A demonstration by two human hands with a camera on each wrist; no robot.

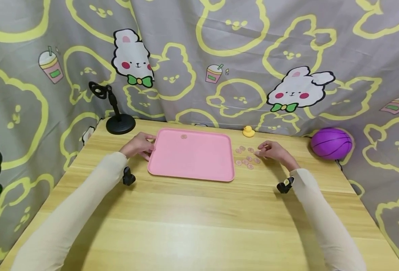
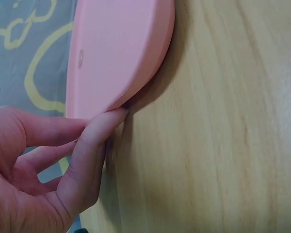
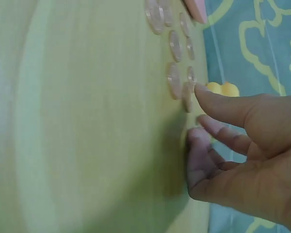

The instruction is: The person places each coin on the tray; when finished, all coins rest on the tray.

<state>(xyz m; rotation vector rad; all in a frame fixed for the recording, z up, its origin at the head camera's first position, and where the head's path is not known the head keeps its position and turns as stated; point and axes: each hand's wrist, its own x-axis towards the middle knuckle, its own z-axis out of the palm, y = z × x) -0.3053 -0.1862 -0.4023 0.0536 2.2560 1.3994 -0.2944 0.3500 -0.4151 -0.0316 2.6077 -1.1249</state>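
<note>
A pink tray [image 1: 192, 156] lies on the table with one small round coin-like disc [image 1: 184, 137] near its far edge. My left hand [image 1: 138, 145] pinches the tray's left rim, thumb and fingers on either side of it in the left wrist view. Right of the tray several thin, pale copper-pink discs [image 1: 249, 159] lie loosely grouped. Over the group's right side is my right hand [image 1: 274, 150], fingers bent. In the right wrist view its thumb [image 3: 223, 102] is beside the nearest disc [image 3: 186, 97], and a gap separates thumb from fingers, with nothing visible between.
A yellow rubber duck [image 1: 248, 131] sits behind the discs at the table's back edge. A purple ball [image 1: 331, 143] is at the back right corner, and a black stand [image 1: 120, 123] at the back left. A patterned curtain [image 1: 185, 56] hangs behind the wooden table [image 1: 199, 222].
</note>
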